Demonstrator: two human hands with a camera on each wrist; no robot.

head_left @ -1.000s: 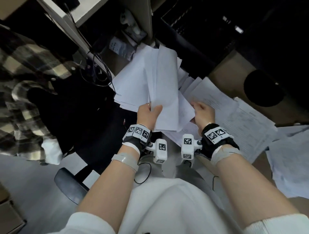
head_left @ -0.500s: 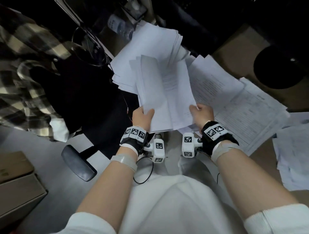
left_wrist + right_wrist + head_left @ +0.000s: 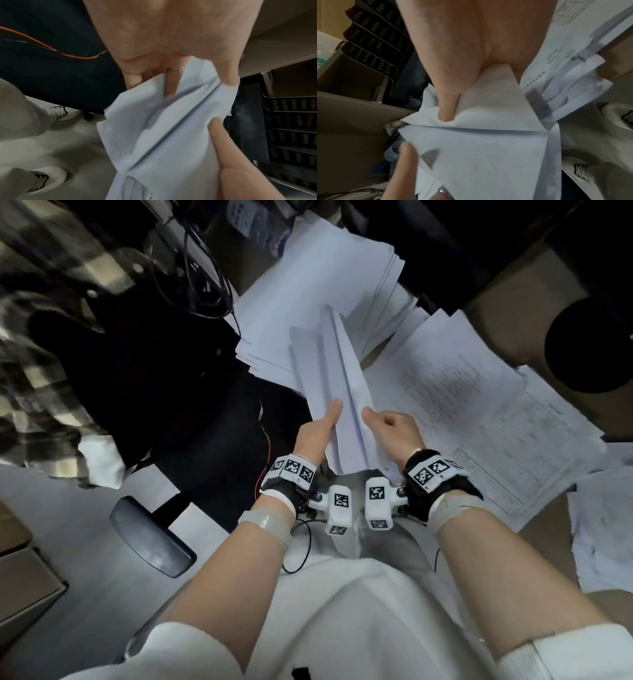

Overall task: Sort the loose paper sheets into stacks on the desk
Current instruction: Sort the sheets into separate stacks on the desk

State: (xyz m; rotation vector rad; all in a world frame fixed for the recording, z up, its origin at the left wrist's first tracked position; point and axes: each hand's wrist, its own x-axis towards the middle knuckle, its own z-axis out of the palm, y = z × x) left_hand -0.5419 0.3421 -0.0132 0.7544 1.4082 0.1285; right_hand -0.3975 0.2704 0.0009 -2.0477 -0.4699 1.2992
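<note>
Grey floor [image 3: 85, 542], dimly lit. A black office chair [image 3: 154, 392] stands on it; a plaid garment [image 3: 37, 302] hangs beside the chair. Stacked black perforated trays [image 3: 291, 121] stand beyond, against a brown partition [image 3: 351, 108].

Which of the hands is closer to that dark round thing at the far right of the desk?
The right. The right hand grips the bunch of sheets on the side facing the dark round thing; the left hand grips them on the far side.

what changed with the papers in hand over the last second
The two hands came together: the right hand slid left toward the left hand, bending the held sheets from a flat spread into a narrow fold. Both hands kept their grip; the desk stacks stayed put.
</note>
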